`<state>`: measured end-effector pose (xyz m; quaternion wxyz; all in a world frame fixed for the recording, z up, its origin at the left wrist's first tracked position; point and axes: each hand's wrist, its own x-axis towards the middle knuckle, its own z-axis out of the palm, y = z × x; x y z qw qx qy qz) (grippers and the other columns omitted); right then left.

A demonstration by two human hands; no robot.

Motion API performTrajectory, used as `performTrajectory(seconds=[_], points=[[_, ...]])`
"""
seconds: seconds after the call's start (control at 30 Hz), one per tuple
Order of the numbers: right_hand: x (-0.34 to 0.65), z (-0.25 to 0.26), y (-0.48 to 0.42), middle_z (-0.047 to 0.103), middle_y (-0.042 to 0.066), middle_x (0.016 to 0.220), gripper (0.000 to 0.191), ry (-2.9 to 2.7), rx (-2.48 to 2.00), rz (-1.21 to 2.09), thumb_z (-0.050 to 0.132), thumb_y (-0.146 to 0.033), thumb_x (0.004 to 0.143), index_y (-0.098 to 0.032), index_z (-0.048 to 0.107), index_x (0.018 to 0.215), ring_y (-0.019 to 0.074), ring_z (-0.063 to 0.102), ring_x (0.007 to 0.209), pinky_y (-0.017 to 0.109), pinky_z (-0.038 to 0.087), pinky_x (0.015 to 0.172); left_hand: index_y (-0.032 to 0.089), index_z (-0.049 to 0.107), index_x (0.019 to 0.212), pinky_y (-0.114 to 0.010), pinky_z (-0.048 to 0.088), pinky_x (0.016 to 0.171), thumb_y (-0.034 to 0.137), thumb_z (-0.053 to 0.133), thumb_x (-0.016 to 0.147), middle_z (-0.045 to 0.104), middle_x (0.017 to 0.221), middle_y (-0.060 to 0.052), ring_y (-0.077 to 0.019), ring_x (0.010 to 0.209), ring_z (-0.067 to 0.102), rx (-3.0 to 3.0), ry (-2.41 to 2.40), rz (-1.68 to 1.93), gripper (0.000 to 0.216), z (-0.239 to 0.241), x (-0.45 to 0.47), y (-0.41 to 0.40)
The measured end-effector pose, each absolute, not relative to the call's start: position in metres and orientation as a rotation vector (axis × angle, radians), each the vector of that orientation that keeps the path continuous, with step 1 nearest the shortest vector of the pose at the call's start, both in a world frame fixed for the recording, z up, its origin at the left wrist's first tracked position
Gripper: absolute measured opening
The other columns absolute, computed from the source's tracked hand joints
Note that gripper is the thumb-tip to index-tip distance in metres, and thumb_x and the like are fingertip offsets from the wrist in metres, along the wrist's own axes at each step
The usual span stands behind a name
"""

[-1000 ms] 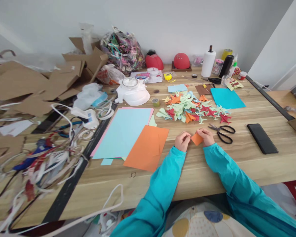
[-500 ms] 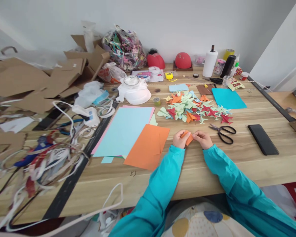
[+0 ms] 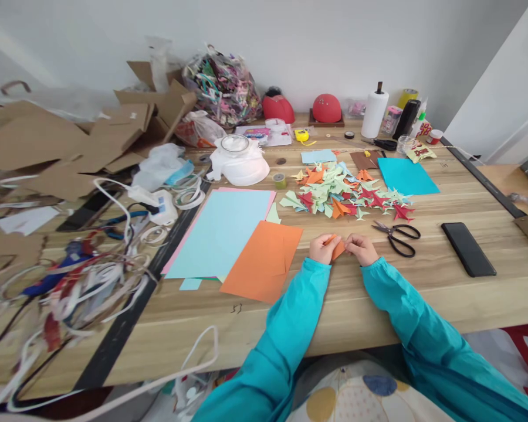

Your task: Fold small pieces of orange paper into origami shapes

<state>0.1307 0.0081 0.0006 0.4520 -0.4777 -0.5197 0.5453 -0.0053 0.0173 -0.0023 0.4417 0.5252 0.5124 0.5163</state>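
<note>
A small folded piece of orange paper [image 3: 338, 250] is held between my two hands, just above the table. My left hand [image 3: 321, 249] is closed around its left side, fingers partly covering it. With thumb and fingers pinched together, my right hand [image 3: 361, 249] grips its right edge. Larger orange sheets [image 3: 257, 264] lie to the left, partly over a stack of pale blue and pink paper [image 3: 220, 231]. Beyond my hands is a pile of folded paper figures [image 3: 330, 187] in green, orange and red. Black-handled scissors [image 3: 401, 239] rest to the right of my right hand.
A black phone [image 3: 468, 249] lies at the right. Bright blue paper [image 3: 409, 175] is behind the pile. Tangled cables [image 3: 97, 293], a power strip [image 3: 162, 207] and cardboard [image 3: 70, 143] crowd the left side. A white roll [image 3: 374, 113] stands at the back near the wall.
Both hands stay in nearly the same place on the orange paper. The fingers have shifted slightly, and the right hand sits a little closer in on the paper.
</note>
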Motion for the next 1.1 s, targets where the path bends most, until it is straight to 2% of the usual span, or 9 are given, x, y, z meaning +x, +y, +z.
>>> performTrajectory(seconds=[0.13, 0.47, 0.77, 1.1], points=[[0.1305, 0.0009, 0.0088, 0.05, -0.005, 0.045, 0.008, -1.253, -1.187, 1.358, 0.056, -0.022, 0.057, -0.018, 0.053, 0.052, 0.0086, 0.044, 0.044, 0.022, 0.035, 0.046, 0.013, 0.055, 0.05, -0.022, 0.03, 0.048, 0.038, 0.064, 0.063, 0.042, 0.047, 0.004, -0.0079, 0.05, 0.035, 1.26, 1.281, 1.301, 0.03, -0.0002, -0.0068, 0.0183], [0.1315, 0.0038, 0.0079, 0.053, -0.003, 0.044, 0.012, -1.183, -1.178, 1.373, 0.061, -0.026, 0.057, -0.017, 0.055, 0.052, 0.0094, 0.045, 0.042, 0.023, 0.037, 0.045, 0.013, 0.057, 0.049, -0.022, 0.031, 0.044, 0.041, 0.067, 0.059, 0.045, 0.044, 0.003, -0.0076, 0.047, 0.038, 1.09, 1.234, 1.275, 0.032, 0.0, -0.0041, 0.0166], [0.1351, -0.0026, 0.0125, 0.053, -0.003, 0.043, 0.014, -1.067, -1.142, 1.386, 0.063, -0.028, 0.058, -0.017, 0.056, 0.052, 0.0091, 0.045, 0.04, 0.023, 0.035, 0.043, 0.012, 0.059, 0.058, -0.029, 0.048, 0.045, 0.044, 0.071, 0.051, 0.052, 0.049, 0.002, -0.0125, 0.046, 0.052, 0.684, 1.131, 1.322, 0.035, -0.0001, -0.0054, 0.0198], [0.1281, 0.0049, 0.0092, 0.057, -0.001, 0.053, 0.028, -1.232, -1.135, 1.318, 0.066, -0.043, 0.062, -0.017, 0.056, 0.06, 0.0107, 0.05, 0.049, 0.026, 0.042, 0.053, 0.012, 0.06, 0.056, -0.021, 0.036, 0.049, 0.04, 0.066, 0.061, 0.051, 0.052, 0.003, -0.0081, 0.053, 0.044, 1.034, 1.226, 1.374, 0.029, -0.0037, -0.0054, 0.0206]])
